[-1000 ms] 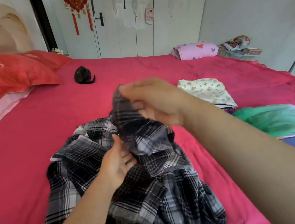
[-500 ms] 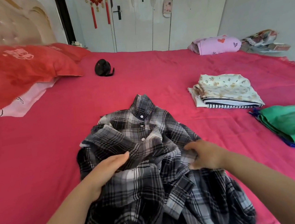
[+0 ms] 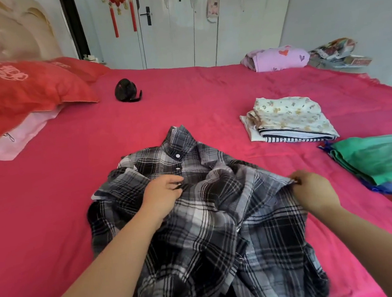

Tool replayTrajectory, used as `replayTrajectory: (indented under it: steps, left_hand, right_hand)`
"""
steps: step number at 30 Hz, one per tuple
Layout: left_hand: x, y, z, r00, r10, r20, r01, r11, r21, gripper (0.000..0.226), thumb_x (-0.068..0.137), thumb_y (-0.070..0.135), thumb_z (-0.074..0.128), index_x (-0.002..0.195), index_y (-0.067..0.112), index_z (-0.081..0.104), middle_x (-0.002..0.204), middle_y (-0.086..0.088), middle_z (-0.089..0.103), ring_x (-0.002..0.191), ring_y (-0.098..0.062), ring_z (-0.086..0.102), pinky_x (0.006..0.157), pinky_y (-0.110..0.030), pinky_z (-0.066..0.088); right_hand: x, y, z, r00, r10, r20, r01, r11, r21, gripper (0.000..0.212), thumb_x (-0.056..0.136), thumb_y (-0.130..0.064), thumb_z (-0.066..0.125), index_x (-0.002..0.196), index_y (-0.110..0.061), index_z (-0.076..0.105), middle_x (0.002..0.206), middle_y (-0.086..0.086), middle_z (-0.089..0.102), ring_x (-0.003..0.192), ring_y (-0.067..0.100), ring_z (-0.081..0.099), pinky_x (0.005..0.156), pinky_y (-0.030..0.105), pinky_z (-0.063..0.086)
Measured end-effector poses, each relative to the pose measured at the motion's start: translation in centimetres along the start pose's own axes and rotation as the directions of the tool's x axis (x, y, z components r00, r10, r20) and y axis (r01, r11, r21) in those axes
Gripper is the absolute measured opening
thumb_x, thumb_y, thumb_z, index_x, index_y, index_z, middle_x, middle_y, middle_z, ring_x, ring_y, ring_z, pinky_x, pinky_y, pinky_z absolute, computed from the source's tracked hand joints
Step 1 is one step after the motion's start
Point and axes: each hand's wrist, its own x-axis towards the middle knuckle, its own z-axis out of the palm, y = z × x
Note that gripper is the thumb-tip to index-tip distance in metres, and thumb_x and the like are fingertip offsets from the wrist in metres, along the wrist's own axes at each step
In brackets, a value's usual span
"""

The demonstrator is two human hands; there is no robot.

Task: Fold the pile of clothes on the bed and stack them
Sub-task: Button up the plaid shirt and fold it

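The plaid shirt (image 3: 220, 217) lay rumpled on the bed (image 3: 186, 106). The right hand (image 3: 312, 190) pinched its edge; the left hand (image 3: 163, 193) seemed to pinch the front. Pulling unevenly could have set the bunched cloth crooked.

No legible text, number or brand was found. The red pillow (image 3: 26, 92), well to the left of and beyond the left fingers (image 3: 174, 179), carries a pale design whose characters are too blurred to read. The pink garment (image 3: 277, 58), far beyond the right fingers (image 3: 293, 180), shows heart motifs only. The print on the papers (image 3: 333, 52) just right of that garment is too small to make out.
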Motion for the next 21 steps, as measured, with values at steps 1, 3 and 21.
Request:
replayTrajectory:
  steps: [1,3,21]
  left_hand:
    - [0.3,0.1,0.6,0.999,-0.021,0.024,0.019,0.997,0.075,0.029,0.090,0.003,0.056,0.115,0.018,0.060,0.117,-0.002,0.059,0.104,-0.017,0.054,0.083,-0.025,0.038]
    - [0.7,0.2,1.5,0.995,-0.040,0.092,0.016,0.970,0.241,0.029,0.092,0.012,0.056,0.122,0.013,0.058,0.124,-0.005,0.058,0.111,-0.021,0.054,0.087,-0.027,0.041]
    - [10.1,4.7,9.5,0.947,-0.235,0.220,0.168,0.943,0.287,0.045,0.082,0.052,0.062,0.087,0.008,0.054,0.088,-0.007,0.055,0.078,-0.022,0.055,0.076,-0.036,0.045]
  right_hand:
    - [0.1,0.1,0.0,0.992,0.038,0.117,-0.033,0.998,-0.046,0.031,0.083,-0.007,0.053,0.112,-0.010,0.063,0.113,0.018,0.065,0.106,0.033,0.059,0.083,0.035,0.046]
    - [-0.1,0.1,-0.1,0.934,0.081,0.347,-0.032,0.989,-0.146,0.047,0.084,-0.018,0.062,0.128,-0.007,0.051,0.127,0.016,0.058,0.114,0.028,0.055,0.088,0.029,0.043]
    - [0.1,0.1,3.1,0.848,-0.363,0.386,0.371,0.927,0.057,0.072,0.066,-0.001,0.041,0.129,-0.036,0.052,0.130,-0.009,0.054,0.122,0.012,0.049,0.100,0.020,0.038]
